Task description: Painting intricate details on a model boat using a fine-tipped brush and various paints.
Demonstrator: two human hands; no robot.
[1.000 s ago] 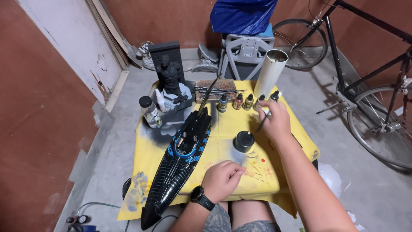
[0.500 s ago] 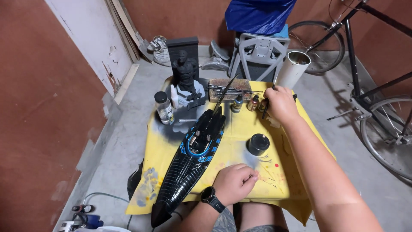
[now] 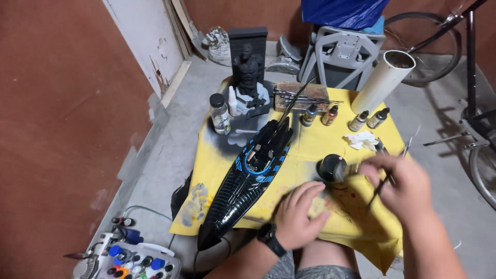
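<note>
A long black model vehicle with blue trim (image 3: 253,175) lies diagonally across a yellow sheet (image 3: 310,150) on a low table. My left hand (image 3: 298,216), with a black wristwatch, rests flat on the sheet just right of the model's rear. My right hand (image 3: 400,183) grips a thin paintbrush (image 3: 388,173) and hovers, blurred, beside a black-lidded jar (image 3: 331,168). Several small paint bottles (image 3: 330,115) stand in a row at the sheet's far edge. A crumpled white tissue (image 3: 361,139) lies near them.
A dark figurine on a grey base (image 3: 249,77), a clear bottle (image 3: 219,113) and a wooden block with brushes (image 3: 299,96) stand at the far side. A white tube (image 3: 385,80), a grey stool (image 3: 341,51) and bicycles (image 3: 467,62) lie behind. A paint box (image 3: 132,258) sits on the floor left.
My right hand has drawn back from the row of paint bottles toward me, carrying the brush to beside the black jar. The view has shifted left and nearer.
</note>
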